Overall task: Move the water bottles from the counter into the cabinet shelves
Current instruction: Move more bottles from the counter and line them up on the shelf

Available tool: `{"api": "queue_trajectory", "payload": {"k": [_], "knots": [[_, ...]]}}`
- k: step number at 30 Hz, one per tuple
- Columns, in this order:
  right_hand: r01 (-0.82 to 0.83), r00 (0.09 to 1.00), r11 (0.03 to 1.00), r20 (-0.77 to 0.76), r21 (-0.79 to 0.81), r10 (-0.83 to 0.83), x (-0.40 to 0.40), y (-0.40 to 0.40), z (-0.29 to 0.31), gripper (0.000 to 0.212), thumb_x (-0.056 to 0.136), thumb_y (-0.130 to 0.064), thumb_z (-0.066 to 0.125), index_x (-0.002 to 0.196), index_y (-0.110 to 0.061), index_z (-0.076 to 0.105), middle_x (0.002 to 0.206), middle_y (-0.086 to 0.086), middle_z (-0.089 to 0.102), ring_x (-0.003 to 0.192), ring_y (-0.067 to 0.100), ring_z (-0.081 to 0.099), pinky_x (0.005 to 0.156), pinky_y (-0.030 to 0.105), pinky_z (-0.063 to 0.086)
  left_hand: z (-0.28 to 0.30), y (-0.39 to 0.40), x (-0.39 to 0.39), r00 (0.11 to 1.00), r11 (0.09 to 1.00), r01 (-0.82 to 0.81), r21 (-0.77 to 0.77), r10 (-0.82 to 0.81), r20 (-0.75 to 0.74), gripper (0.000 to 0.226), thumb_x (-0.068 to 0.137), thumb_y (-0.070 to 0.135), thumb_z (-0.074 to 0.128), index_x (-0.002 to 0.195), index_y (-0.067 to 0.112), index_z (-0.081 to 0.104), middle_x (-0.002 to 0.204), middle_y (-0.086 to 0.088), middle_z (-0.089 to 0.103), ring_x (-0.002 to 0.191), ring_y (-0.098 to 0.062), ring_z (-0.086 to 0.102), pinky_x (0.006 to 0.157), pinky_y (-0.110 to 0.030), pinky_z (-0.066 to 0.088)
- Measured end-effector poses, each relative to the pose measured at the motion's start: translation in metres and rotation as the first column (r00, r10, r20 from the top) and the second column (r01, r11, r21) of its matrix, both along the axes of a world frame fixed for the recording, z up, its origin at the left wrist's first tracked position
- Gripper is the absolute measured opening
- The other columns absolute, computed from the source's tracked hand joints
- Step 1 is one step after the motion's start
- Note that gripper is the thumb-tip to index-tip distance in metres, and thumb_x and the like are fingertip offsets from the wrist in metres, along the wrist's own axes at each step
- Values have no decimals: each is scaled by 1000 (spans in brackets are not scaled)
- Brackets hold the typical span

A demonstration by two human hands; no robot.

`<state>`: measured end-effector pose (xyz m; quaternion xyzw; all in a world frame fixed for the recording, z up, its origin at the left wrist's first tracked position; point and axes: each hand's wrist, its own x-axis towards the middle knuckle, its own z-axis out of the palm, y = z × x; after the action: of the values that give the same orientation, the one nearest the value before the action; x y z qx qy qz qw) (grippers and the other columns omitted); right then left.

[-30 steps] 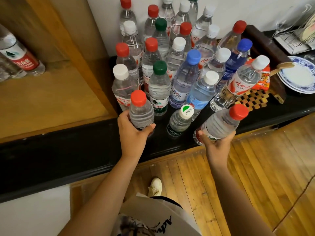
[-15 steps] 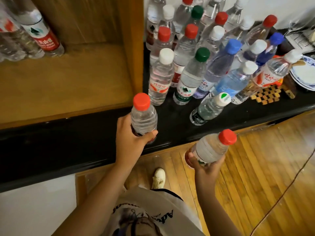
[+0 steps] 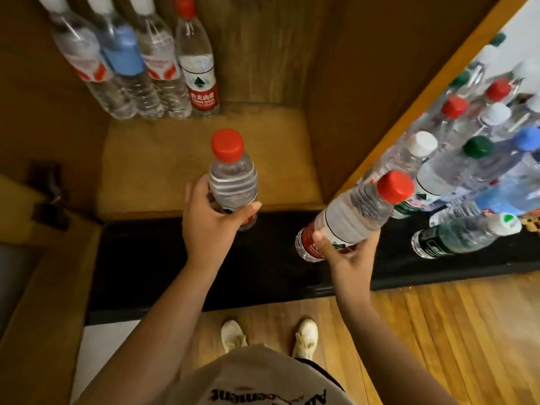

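The left hand (image 3: pixel 210 220) is gripping an upright red-capped bottle (image 3: pixel 233 182) at the shelf's (image 3: pixel 163 171) front edge. The right hand (image 3: pixel 347 252) is holding a tilted bottle (image 3: pixel 356 217) over the desk (image 3: pixel 175 258). Next, both probably need setting down beside the row of bottles (image 3: pixel 140 68) at the back edge.

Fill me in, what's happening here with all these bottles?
A person is moving water bottles from the black counter into a wooden cabinet shelf. The left hand grips one red-capped bottle upright at the shelf's front edge; the right hand holds another red-capped bottle tilted, over the counter. Four bottles already stand at the back of the shelf. A crowd of bottles waits on the counter to the right.
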<state>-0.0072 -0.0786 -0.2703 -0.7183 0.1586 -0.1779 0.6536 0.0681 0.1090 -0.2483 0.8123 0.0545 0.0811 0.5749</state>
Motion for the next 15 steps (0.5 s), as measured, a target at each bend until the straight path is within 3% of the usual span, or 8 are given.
{"api": "queue_trajectory", "payload": {"k": [6, 8, 11, 15], "knots": [[-113, 993, 992, 35, -56, 115, 84, 29, 10, 70, 70, -10, 78, 118, -34, 34, 108, -29, 55, 104, -17, 51, 84, 3, 41, 3, 20, 63, 996, 996, -87, 17, 86, 27, 63, 50, 45, 81, 103, 37, 47, 108, 11, 47, 93, 0, 51, 75, -16, 37], [-133, 991, 989, 22, -71, 135, 106, 37, 10, 71, 70, -8, 78, 122, -24, 33, 109, -21, 53, 102, -18, 51, 83, 3, 41, -1, 21, 79, 995, 995, -98, 21, 98, 23, 65, 50, 41, 83, 105, 32, 49, 107, 10, 46, 97, -7, 51, 80, -24, 40], [-148, 989, 984, 3, -103, 149, 130, 46, 4, 66, 70, -3, 77, 119, -16, 34, 109, -14, 52, 98, -18, 52, 81, 2, 40, -9, 17, 93, 993, 993, -113, 27, 111, 40, 68, 51, 33, 87, 109, 22, 54, 105, 8, 45, 96, -7, 50, 84, -23, 39], [-173, 985, 974, -48, -145, 167, 141, 49, -9, 75, 69, -6, 78, 128, -10, 31, 118, -2, 53, 107, -1, 53, 86, 4, 41, -19, 14, 99, 993, 992, -116, 44, 115, 33, 71, 50, 36, 86, 111, 20, 54, 104, 7, 46, 96, -6, 48, 81, -23, 40]]}}
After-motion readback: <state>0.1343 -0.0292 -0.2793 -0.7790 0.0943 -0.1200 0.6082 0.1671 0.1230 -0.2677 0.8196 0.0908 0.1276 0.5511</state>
